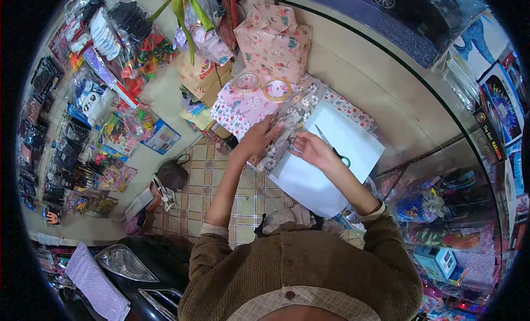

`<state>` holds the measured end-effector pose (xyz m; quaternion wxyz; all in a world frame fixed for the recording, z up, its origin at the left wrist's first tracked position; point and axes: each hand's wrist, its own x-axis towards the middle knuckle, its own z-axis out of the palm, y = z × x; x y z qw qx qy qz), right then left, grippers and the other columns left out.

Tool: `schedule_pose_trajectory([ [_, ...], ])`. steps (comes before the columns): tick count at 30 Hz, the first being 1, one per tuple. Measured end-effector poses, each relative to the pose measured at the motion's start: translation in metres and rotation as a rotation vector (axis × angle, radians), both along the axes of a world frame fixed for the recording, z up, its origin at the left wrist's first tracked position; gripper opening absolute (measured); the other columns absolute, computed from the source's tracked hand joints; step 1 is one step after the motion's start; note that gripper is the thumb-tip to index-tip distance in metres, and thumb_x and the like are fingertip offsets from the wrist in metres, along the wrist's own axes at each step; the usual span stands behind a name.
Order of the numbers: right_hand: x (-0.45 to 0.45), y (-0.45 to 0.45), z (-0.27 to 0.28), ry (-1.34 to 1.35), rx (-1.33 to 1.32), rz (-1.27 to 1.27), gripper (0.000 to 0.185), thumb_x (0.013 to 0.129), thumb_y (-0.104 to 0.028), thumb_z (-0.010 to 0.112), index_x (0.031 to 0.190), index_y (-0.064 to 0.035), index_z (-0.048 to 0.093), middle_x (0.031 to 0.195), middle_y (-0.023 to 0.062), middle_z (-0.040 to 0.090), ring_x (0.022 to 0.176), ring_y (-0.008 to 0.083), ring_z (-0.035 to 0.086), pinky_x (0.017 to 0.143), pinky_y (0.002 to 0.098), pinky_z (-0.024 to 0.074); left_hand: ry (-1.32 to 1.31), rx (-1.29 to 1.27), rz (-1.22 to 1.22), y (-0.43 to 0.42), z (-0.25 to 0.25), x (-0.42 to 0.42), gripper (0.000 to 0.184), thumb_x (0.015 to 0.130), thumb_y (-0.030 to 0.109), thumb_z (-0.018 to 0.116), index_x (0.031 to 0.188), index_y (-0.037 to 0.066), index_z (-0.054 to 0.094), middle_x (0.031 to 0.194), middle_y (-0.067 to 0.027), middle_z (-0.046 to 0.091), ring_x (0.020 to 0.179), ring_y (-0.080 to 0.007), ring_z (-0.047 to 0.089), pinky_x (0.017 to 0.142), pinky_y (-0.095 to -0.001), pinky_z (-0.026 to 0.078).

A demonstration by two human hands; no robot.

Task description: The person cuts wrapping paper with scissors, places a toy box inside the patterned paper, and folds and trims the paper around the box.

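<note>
My left hand [260, 138] lies with its fingers spread on a grey floral wrapped piece [287, 122]. To its right, my right hand [312, 150] hovers over the edge of a white sheet [309, 183], its fingers loosely curled and apart, with nothing visible in them. Scissors [341, 157] with dark green handles rest on the white sheet beside my right wrist, blades pointing away. Two tape rolls, one pinkish [246, 82] and one yellow [277, 89], lie beyond my left hand on pink floral paper [229, 108].
A pink floral bag [274, 45] stands at the back. Packaged goods [105, 83] hang on the left wall. A black motorbike [143, 266] is at the lower left, above a tiled floor [193, 194]. A glass-edged counter curves along the right, with boxed items [436, 263] below.
</note>
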<state>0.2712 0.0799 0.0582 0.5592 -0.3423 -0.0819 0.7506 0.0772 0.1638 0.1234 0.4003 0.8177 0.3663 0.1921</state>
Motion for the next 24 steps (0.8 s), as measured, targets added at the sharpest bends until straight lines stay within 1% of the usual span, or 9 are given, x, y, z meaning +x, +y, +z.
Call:
schedule_pose_trajectory([
  [2, -0.008, 0.002, 0.004, -0.037, 0.0, -0.037, 0.017, 0.083, -0.015, 0.065, 0.096, -0.0105, 0.054, 0.095, 0.0029, 0.057, 0.095, 0.0191, 0.055, 0.091, 0.0444, 0.0429, -0.06, -0.011, -0.048, 0.006, -0.002, -0.003, 0.054, 0.095, 0.045, 0.045, 0.123, -0.001, 0.049, 0.106, -0.0253, 0.062, 0.1, -0.0372, 0.06, 0.086, -0.0393, 0.045],
  [5, -0.013, 0.001, 0.011, 0.026, -0.007, -0.086, 0.019, 0.082, -0.017, 0.066, 0.095, -0.0107, 0.054, 0.097, 0.0036, 0.057, 0.095, 0.0197, 0.055, 0.088, 0.0419, 0.043, -0.098, -0.022, -0.048, 0.009, 0.001, -0.003, 0.053, 0.096, 0.043, 0.043, 0.123, -0.002, 0.052, 0.105, -0.0248, 0.062, 0.099, -0.0352, 0.061, 0.086, -0.0382, 0.045],
  [8, -0.018, -0.002, 0.027, 0.065, -0.013, -0.105, 0.022, 0.081, -0.02, 0.067, 0.096, -0.0104, 0.054, 0.096, 0.004, 0.057, 0.096, 0.0202, 0.055, 0.091, 0.0428, 0.0421, -0.047, -0.137, -0.037, 0.003, 0.017, -0.001, 0.053, 0.096, 0.043, 0.043, 0.121, -0.002, 0.055, 0.106, -0.0245, 0.062, 0.099, -0.0338, 0.061, 0.087, -0.0374, 0.045],
  [11, -0.018, 0.006, 0.02, 0.086, -0.075, -0.146, 0.02, 0.081, -0.021, 0.067, 0.092, -0.0101, 0.054, 0.094, 0.0048, 0.057, 0.097, 0.0211, 0.054, 0.092, 0.0441, 0.0412, -0.147, 0.049, -0.083, 0.009, 0.0, -0.001, 0.055, 0.095, 0.045, 0.044, 0.122, -0.002, 0.054, 0.102, -0.023, 0.063, 0.093, -0.0292, 0.061, 0.085, -0.0357, 0.046],
  [14, -0.021, 0.008, 0.028, 0.01, -0.05, -0.126, 0.018, 0.082, -0.023, 0.066, 0.087, -0.0099, 0.054, 0.091, 0.0055, 0.056, 0.095, 0.0208, 0.054, 0.093, 0.0435, 0.041, -0.105, 0.014, -0.065, 0.013, -0.002, -0.004, 0.057, 0.094, 0.046, 0.046, 0.123, -0.002, 0.054, 0.101, -0.0223, 0.063, 0.09, -0.0253, 0.061, 0.083, -0.0341, 0.046],
  [17, -0.029, 0.009, 0.047, -0.025, -0.05, -0.151, 0.017, 0.085, -0.025, 0.063, 0.082, -0.0111, 0.054, 0.081, 0.0024, 0.053, 0.085, 0.0185, 0.053, 0.092, 0.0407, 0.0413, -0.077, -0.162, -0.056, 0.018, 0.004, -0.008, 0.055, 0.094, 0.045, 0.048, 0.123, -0.001, 0.056, 0.102, -0.0222, 0.063, 0.091, -0.0245, 0.061, 0.083, -0.0328, 0.046],
  [20, -0.019, 0.019, 0.025, 0.062, 0.102, -0.108, 0.015, 0.087, -0.025, 0.061, 0.085, -0.0115, 0.055, 0.074, -0.0011, 0.048, 0.076, 0.0157, 0.051, 0.092, 0.0371, 0.0419, -0.038, -0.238, -0.048, 0.016, 0.028, -0.011, 0.053, 0.093, 0.044, 0.051, 0.121, 0.001, 0.058, 0.101, -0.0214, 0.064, 0.093, -0.0267, 0.061, 0.084, -0.0328, 0.046],
  [23, -0.023, 0.025, 0.04, 0.064, 0.107, -0.109, 0.013, 0.089, -0.023, 0.059, 0.088, -0.0109, 0.057, 0.07, -0.0036, 0.043, 0.071, 0.0132, 0.049, 0.09, 0.0341, 0.0435, -0.094, 0.063, -0.136, 0.044, -0.009, -0.013, 0.051, 0.09, 0.044, 0.055, 0.12, 0.003, 0.06, 0.097, -0.0195, 0.064, 0.091, -0.0258, 0.061, 0.084, -0.0319, 0.045],
  [24, -0.026, 0.027, 0.04, 0.055, 0.107, -0.134, 0.013, 0.09, -0.023, 0.059, 0.09, -0.0103, 0.057, 0.072, -0.0032, 0.045, 0.072, 0.0131, 0.05, 0.09, 0.0335, 0.0441, -0.092, 0.112, -0.137, 0.047, -0.008, -0.015, 0.051, 0.089, 0.045, 0.057, 0.119, 0.003, 0.06, 0.096, -0.0189, 0.064, 0.09, -0.0255, 0.061, 0.083, -0.0322, 0.046],
])
